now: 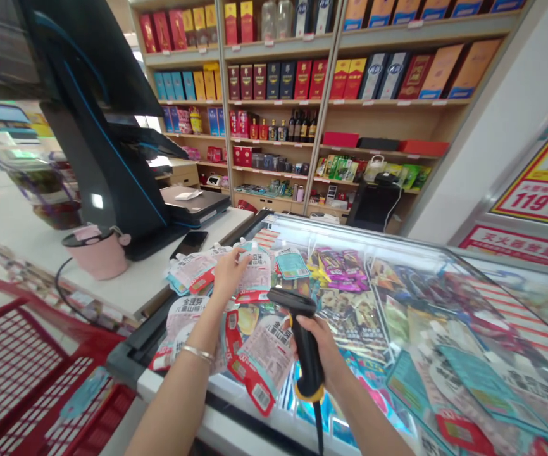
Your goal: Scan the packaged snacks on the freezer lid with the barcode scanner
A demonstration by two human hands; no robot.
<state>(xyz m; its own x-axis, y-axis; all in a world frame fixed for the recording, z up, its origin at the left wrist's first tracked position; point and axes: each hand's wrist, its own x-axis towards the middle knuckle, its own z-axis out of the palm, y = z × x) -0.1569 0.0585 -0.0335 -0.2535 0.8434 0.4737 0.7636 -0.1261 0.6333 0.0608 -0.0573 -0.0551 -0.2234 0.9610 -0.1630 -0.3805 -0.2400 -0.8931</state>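
Observation:
My right hand (321, 345) is wrapped round the handle of a black and yellow barcode scanner (308, 354), its head pointing left over the glass top. My left hand (229, 273), with a silver bangle at the wrist, has its fingers closed on the edge of a pink and white spout pouch (257, 269). More such pouches lie around it: a heap (191, 271) to its left, one under the forearm (186, 310), and one with a red bottom and barcode (267, 351) below the scanner head. A pouch with a blue label (292, 263) lies just beyond.
The glass-topped freezer (350, 231) holds bagged goods. Further pouches (473, 386) lie at the right. A black monitor stand (107, 158), a pink cup (96, 253) and a phone (190, 243) stand or lie on the left counter. A red shopping cart (41, 361) is at the lower left.

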